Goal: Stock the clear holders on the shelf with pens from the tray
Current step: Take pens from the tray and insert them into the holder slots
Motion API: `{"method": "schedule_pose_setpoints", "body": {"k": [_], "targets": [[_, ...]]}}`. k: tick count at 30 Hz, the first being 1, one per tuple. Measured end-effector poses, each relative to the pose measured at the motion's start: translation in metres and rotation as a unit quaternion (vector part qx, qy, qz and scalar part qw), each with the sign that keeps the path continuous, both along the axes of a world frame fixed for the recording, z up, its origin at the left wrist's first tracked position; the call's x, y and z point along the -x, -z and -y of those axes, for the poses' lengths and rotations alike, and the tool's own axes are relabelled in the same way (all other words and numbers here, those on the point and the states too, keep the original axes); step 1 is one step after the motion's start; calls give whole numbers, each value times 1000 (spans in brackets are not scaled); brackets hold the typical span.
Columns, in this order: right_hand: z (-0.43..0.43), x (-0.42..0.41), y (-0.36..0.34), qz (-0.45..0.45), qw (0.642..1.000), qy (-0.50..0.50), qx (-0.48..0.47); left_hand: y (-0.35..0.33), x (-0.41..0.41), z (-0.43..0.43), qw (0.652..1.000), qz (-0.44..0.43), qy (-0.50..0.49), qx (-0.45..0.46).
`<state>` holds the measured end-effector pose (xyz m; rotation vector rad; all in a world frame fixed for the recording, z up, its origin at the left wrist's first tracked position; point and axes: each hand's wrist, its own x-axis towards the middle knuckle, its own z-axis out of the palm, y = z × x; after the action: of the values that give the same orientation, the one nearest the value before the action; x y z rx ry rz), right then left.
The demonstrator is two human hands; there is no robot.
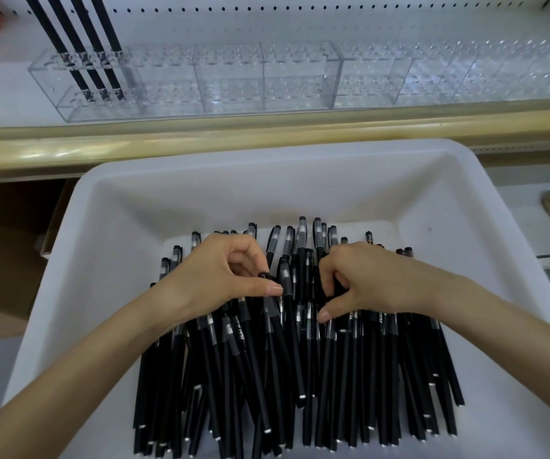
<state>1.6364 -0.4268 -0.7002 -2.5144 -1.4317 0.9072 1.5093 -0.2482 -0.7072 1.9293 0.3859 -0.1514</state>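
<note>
Head view, and I'm down in the tray (267,154), lower centre of the frame. My left hand (224,276) has thumb and forefinger pinched on the cap end of one of the pens (300,376). My right hand (363,279), just beside it, has its fingers curled down into the heap around a few barrels, thumb sticking out below.

To make this pick clean, I reckon I should lift by the cap ends and draw straight up out of the tangle so the neighbours don't drag along. I'd also get every cap facing one way before heading up.

The pens have slim black barrels, clear-sleeved sections near the caps and pale end plugs toward the bottom edge. They lie loosely lengthwise, many crossing.

In the upper frame, clear holders (233,77) run along the shelf (267,127). Only the upper-left one has stock: four standing pens (78,34), tilted. The other holes look bare.
</note>
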Motion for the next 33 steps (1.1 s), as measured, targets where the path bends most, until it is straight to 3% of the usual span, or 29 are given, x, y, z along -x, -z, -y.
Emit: {"method": "schedule_pose_setpoints", "body": {"k": [9,15,24,30,33], "targets": [[-2,-4,-2,-114,993,31,20,-8,4,-5,994,-16,-39,98],[2,-7,-6,-204,976,69,-19,-13,6,-1,978,5,-81,194],[6,-5,-15,-275,953,114,-49,-17,11,0,971,25,-122,204],[3,-12,-37,-299,931,147,-150,-17,10,-3,986,9,-86,145],[-2,-17,-54,-304,909,174,-227,-27,9,-8,981,40,-106,154]]}}
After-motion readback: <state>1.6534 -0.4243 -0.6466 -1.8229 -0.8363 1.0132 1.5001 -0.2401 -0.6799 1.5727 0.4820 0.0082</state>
